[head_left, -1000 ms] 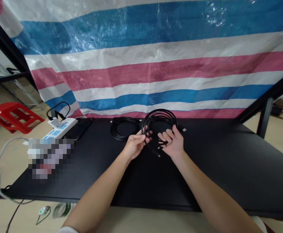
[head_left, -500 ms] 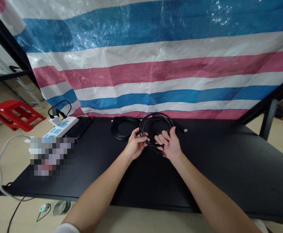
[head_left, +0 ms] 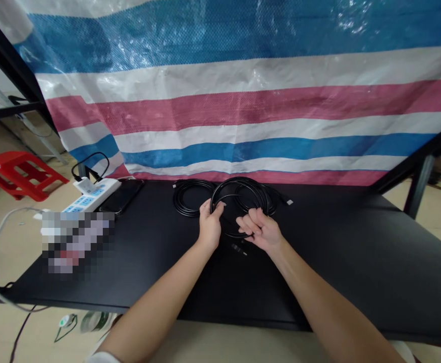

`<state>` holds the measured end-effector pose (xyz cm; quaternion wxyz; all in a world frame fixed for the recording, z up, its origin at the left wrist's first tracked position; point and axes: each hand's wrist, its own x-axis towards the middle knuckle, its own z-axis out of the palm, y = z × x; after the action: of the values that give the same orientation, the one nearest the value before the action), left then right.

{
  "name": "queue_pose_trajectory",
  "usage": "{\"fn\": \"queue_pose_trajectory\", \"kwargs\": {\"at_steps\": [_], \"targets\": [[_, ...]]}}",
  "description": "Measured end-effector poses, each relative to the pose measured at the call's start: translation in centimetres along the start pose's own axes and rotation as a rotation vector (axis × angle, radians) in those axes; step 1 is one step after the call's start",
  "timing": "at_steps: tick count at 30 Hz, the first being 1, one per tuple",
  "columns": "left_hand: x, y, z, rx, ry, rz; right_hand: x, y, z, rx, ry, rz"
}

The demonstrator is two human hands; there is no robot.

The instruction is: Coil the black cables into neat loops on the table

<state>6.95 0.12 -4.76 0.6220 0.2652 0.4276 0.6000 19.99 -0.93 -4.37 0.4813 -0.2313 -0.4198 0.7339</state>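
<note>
Both my hands hold a coil of black cable (head_left: 243, 190) just above the black table (head_left: 341, 262). My left hand (head_left: 210, 225) grips the coil's left side with fingers closed round it. My right hand (head_left: 260, 231) is curled round strands at the coil's lower right. A loose end with a metal plug (head_left: 239, 248) hangs below the hands. A second coiled black cable (head_left: 190, 197) lies flat on the table, just left of the held coil.
A white power strip (head_left: 88, 194) and a dark phone (head_left: 122, 196) lie at the table's back left. A striped blue, white and red tarp (head_left: 243, 101) hangs behind. A red stool (head_left: 19, 174) stands on the floor at left. A black frame leg (head_left: 417, 186) rises at right.
The held coil has tipped lower and shifted left. My right hand's fingers have curled from spread to closed on the strands, and the plug end now dangles below the hands.
</note>
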Motion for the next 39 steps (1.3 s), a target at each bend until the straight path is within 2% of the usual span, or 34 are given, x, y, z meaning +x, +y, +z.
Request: {"fn": "queue_pose_trajectory", "kwargs": {"at_steps": [3, 6, 9, 11, 13, 15, 17, 19, 21, 24, 26, 30, 34, 36, 39], "targets": [[-0.1, 0.4, 0.2, -0.057, 0.057, 0.025, 0.3, 0.0, 0.3, 0.006, 0.089, -0.009], [-0.2, 0.9, 0.3, -0.079, 0.078, 0.044, 0.9, 0.4, 0.3, -0.038, 0.31, 0.011], [-0.3, 1.6, 0.2, -0.083, 0.017, -0.028, 1.4, 0.6, -0.2, -0.085, 0.51, 0.008], [-0.2, 2.2, 0.0, -0.084, -0.049, -0.126, 1.5, 0.5, -0.5, -0.101, 0.568, -0.045], [-0.1, 2.7, -0.2, -0.098, -0.091, -0.231, 1.3, 0.1, -0.7, -0.085, 0.524, -0.06], [0.0, 2.9, -0.4, -0.104, -0.096, -0.308, 1.0, -0.4, -0.7, -0.024, 0.407, -0.011], [0.2, 2.8, -0.5, -0.097, -0.091, -0.339, 0.8, -0.8, -0.7, 0.047, 0.289, 0.055], [0.2, 2.6, -0.6, -0.092, -0.107, -0.33, 0.7, -1.1, -0.8, 0.079, 0.226, 0.099], [0.2, 2.5, -0.7, -0.096, -0.155, -0.292, 0.7, -1.2, -1.1, 0.073, 0.22, 0.124], [0.2, 2.5, -0.7, -0.087, -0.227, -0.2, 0.8, -1.2, -1.7, 0.061, 0.281, 0.125], [0.1, 2.5, -0.7, -0.06, -0.23, -0.138, 0.8, -1.2, -1.8, 0.064, 0.331, 0.122], [0.3, 2.2, -0.7, 0.082, -0.089, -0.01, 0.9, -0.8, -1.2, 0.046, 0.389, 0.122], [0.3, 1.8, -0.8, 0.319, 0.004, 0.152, 1.1, 0.0, -0.4, 0.006, 0.417, 0.044], [0.2, 1.8, -0.9, 0.41, 0.031, 0.235, 1.1, 0.3, -0.1, -0.087, 0.456, -0.024], [-0.2, 2.1, -1.2, 0.545, 0.067, 0.344, 1.0, 0.7, -0.2, -0.342, 0.55, -0.182]]}}
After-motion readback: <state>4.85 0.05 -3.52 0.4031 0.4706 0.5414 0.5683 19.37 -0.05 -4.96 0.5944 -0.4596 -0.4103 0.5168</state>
